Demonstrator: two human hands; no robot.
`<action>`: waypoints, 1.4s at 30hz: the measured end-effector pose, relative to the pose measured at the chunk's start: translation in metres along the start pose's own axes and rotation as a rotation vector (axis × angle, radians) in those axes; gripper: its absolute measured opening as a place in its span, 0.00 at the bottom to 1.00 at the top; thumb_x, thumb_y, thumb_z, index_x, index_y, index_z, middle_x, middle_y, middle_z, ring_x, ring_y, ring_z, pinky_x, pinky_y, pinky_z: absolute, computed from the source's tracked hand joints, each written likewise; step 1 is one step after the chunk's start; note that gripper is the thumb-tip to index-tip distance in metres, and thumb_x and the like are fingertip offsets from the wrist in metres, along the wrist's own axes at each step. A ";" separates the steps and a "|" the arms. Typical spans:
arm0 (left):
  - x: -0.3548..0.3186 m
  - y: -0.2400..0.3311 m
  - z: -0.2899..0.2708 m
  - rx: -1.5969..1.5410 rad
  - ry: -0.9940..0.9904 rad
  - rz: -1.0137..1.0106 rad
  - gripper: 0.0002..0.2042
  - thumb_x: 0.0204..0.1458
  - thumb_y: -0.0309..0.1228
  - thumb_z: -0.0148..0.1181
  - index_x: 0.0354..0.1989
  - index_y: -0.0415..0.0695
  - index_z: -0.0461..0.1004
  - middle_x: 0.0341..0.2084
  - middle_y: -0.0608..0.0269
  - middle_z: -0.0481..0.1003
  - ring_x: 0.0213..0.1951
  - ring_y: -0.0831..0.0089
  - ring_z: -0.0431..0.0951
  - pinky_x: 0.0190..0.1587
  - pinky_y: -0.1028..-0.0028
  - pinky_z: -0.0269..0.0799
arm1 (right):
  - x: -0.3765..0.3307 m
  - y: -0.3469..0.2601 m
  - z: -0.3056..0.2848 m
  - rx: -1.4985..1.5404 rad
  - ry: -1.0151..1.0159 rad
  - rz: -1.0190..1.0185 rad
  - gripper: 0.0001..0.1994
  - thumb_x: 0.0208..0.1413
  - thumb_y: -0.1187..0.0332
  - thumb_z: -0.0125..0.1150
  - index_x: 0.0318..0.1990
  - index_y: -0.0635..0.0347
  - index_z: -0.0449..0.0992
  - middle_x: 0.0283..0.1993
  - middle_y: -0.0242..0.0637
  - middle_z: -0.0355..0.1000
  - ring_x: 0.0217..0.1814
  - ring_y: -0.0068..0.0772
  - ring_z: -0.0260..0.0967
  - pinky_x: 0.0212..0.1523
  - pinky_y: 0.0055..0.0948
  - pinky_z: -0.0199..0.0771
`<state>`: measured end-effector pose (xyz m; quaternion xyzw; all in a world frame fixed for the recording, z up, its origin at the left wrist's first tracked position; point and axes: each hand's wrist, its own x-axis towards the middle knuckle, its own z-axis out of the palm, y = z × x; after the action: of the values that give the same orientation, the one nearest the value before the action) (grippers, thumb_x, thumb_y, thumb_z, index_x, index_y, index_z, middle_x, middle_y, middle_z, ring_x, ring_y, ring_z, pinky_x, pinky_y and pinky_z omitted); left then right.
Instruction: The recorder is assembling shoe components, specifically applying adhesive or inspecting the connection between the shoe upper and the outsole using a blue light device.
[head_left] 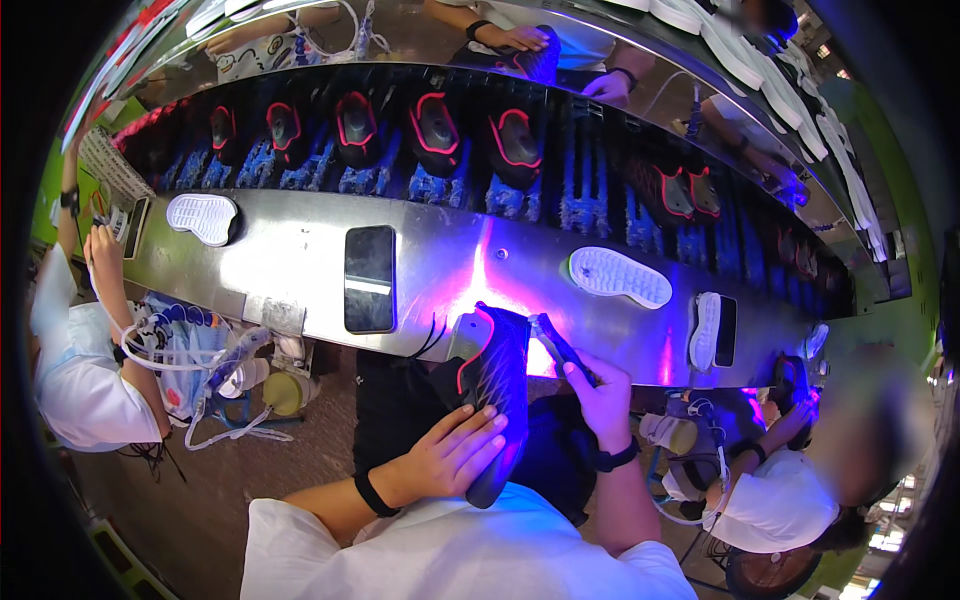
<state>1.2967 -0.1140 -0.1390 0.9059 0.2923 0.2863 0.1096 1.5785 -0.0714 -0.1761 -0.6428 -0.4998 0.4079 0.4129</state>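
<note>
My left hand [455,457] grips a dark shoe upper [507,365] with red trim near the table's front edge. Its fingers lie across the patterned side, and the upper is tilted with its red-trimmed end away from me. To the right, my right hand [602,392] is closed around a dark-handled brush [565,352]. The brush's head is beside the far end of the upper; whether they touch I cannot tell. Purple light falls on the upper and the table around it. A black band circles each of my wrists.
The metal table [430,225] carries a black phone [370,280], a white sole [620,277] and another sole [202,219]. Behind it, a conveyor holds several dark shoe uppers [437,130]. Co-workers sit left [95,375] and right [775,500]; others work across.
</note>
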 end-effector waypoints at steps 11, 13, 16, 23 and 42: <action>0.000 0.002 0.009 -0.027 0.016 0.029 0.20 0.58 0.28 0.57 0.59 0.36 0.71 0.61 0.45 0.74 0.63 0.53 0.75 0.67 0.52 0.68 | -0.041 0.004 -0.002 0.188 -0.138 0.285 0.19 0.64 0.65 0.67 0.57 0.67 0.80 0.34 0.25 0.75 0.33 0.15 0.67 0.37 0.20 0.68; 0.000 0.002 0.012 -0.026 0.014 0.029 0.20 0.58 0.28 0.57 0.59 0.36 0.71 0.61 0.45 0.74 0.63 0.53 0.75 0.67 0.52 0.68 | -0.048 0.000 -0.002 0.191 -0.134 0.285 0.18 0.64 0.65 0.68 0.56 0.67 0.80 0.34 0.26 0.75 0.33 0.15 0.67 0.37 0.20 0.69; 0.002 0.003 0.013 -0.022 0.016 0.029 0.20 0.58 0.28 0.57 0.58 0.36 0.71 0.61 0.45 0.74 0.63 0.53 0.75 0.67 0.52 0.67 | -0.065 0.006 -0.011 0.171 -0.153 0.266 0.19 0.63 0.65 0.68 0.55 0.68 0.80 0.35 0.27 0.76 0.34 0.16 0.69 0.37 0.20 0.69; 0.008 0.006 0.016 -0.007 -0.009 0.064 0.19 0.58 0.28 0.57 0.58 0.37 0.72 0.60 0.45 0.74 0.63 0.52 0.75 0.67 0.52 0.68 | -0.048 0.000 -0.032 -0.035 -0.147 0.120 0.16 0.60 0.69 0.70 0.53 0.66 0.82 0.40 0.33 0.81 0.36 0.18 0.71 0.40 0.23 0.72; 0.041 0.035 0.022 0.048 0.009 -0.029 0.22 0.54 0.28 0.56 0.57 0.30 0.72 0.60 0.39 0.73 0.64 0.50 0.74 0.67 0.51 0.65 | -0.081 -0.008 -0.071 0.022 -0.207 0.118 0.17 0.62 0.65 0.68 0.55 0.64 0.82 0.30 0.27 0.75 0.32 0.16 0.69 0.34 0.22 0.69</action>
<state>1.3530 -0.1185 -0.1253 0.9026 0.3128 0.2816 0.0908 1.6294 -0.1580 -0.1364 -0.6210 -0.4965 0.5014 0.3413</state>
